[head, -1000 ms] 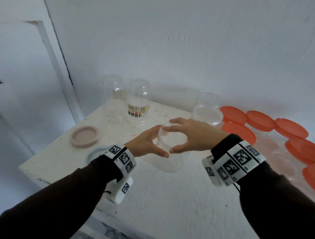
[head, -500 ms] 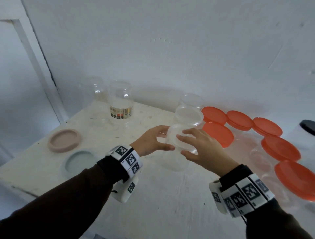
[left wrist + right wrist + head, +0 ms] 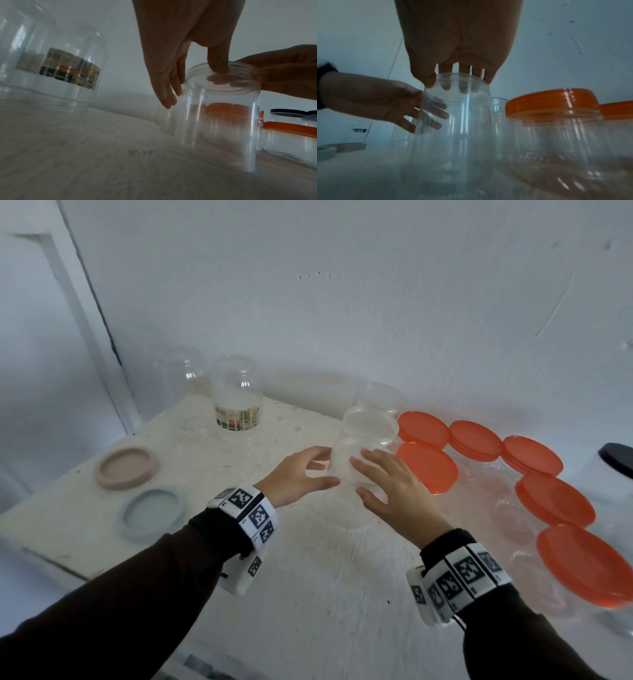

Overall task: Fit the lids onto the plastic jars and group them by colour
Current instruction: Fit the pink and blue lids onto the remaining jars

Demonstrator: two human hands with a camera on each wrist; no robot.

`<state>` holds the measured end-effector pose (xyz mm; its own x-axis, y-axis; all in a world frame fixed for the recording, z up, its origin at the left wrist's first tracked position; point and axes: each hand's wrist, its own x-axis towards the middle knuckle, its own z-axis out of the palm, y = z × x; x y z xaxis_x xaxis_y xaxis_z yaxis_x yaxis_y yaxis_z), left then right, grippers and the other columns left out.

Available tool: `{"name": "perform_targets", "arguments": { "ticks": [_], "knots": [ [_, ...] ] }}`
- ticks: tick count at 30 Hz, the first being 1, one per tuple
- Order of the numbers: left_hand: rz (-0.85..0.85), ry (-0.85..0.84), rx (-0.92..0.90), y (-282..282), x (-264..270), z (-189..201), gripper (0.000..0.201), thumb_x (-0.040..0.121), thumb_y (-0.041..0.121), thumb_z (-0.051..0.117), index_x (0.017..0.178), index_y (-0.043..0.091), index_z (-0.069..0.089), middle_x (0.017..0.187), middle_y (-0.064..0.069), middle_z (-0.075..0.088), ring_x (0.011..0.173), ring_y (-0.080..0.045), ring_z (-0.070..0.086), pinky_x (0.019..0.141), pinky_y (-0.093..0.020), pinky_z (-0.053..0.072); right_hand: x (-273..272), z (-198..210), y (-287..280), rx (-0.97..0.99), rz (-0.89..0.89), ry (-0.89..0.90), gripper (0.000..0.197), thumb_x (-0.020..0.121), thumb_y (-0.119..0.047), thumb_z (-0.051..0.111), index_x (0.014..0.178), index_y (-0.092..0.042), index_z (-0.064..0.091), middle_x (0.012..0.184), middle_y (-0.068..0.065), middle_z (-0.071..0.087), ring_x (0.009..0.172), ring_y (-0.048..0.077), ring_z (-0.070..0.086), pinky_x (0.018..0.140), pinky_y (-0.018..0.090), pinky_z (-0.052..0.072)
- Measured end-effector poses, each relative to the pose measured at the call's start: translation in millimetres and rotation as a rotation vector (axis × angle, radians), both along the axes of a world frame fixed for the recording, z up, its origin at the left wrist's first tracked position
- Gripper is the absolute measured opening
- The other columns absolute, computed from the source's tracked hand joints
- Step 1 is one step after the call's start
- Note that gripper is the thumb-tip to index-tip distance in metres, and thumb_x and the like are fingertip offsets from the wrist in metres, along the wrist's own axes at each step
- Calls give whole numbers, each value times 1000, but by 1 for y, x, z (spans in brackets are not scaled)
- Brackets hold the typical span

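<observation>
A clear plastic jar (image 3: 346,508) stands on the white table (image 3: 308,594) with a clear lid (image 3: 342,463) on its mouth. It sits just in front of two other clear-lidded jars (image 3: 368,426). My right hand (image 3: 359,478) lies over the lid with straight, spread fingers on top and the thumb at the near rim. In the right wrist view the fingers (image 3: 464,88) show through the lid (image 3: 462,79). My left hand (image 3: 323,469) touches the jar's left side with straight fingers. In the left wrist view its thumb (image 3: 217,65) rests at the rim of the jar (image 3: 217,128).
Several orange-lidded jars (image 3: 424,467) crowd the right side, with a black-lidded jar (image 3: 616,460) at the far right. Two upturned clear jars (image 3: 236,402) stand at the back left. A pink lid (image 3: 125,467) and a grey-blue lid (image 3: 150,511) lie near the table's left edge.
The lidded clear jar has moved back and right, up to the other clear-lidded jars. Both hands have gone from gripping jar and lid to straighter, looser fingers.
</observation>
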<state>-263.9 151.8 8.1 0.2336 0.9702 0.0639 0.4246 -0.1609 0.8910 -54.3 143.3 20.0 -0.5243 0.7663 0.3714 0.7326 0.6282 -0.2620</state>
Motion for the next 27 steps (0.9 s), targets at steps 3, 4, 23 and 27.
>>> {"name": "perform_targets", "arguments": {
  "ticks": [3, 4, 23, 27],
  "knots": [
    [37, 154, 65, -10, -20, 2, 44, 85, 28, 64, 126, 15, 52, 128, 5, 53, 117, -8, 50, 95, -26, 42, 1, -8, 1, 20, 7, 36, 50, 87, -41, 41, 131, -20, 53, 135, 6, 50, 129, 28, 42, 101, 40, 36],
    [45, 216, 90, -14, -30, 3, 41, 86, 27, 63, 124, 15, 54, 126, 4, 53, 116, -8, 49, 93, -23, 40, 1, -9, 2, 30, 7, 45, 50, 88, -40, 41, 131, -19, 53, 135, 7, 51, 128, 29, 42, 101, 40, 35],
    [308, 968, -260, -79, -160, -24, 74, 83, 40, 65, 144, 20, 28, 154, -2, 16, 141, -26, 14, 113, -45, 18, -4, -15, -4, 65, 7, 55, 55, 87, -39, 34, 132, -11, 50, 136, 17, 48, 130, 37, 37, 107, 51, 27],
    [292, 950, -279, -81, -154, -23, 77, 85, 35, 64, 146, 16, 22, 155, -7, 14, 141, -25, 14, 113, -34, 14, -3, -14, -6, 59, 3, 46, 58, 87, -41, 31, 134, -11, 49, 138, 16, 46, 133, 35, 34, 109, 48, 22]
  ]
}}
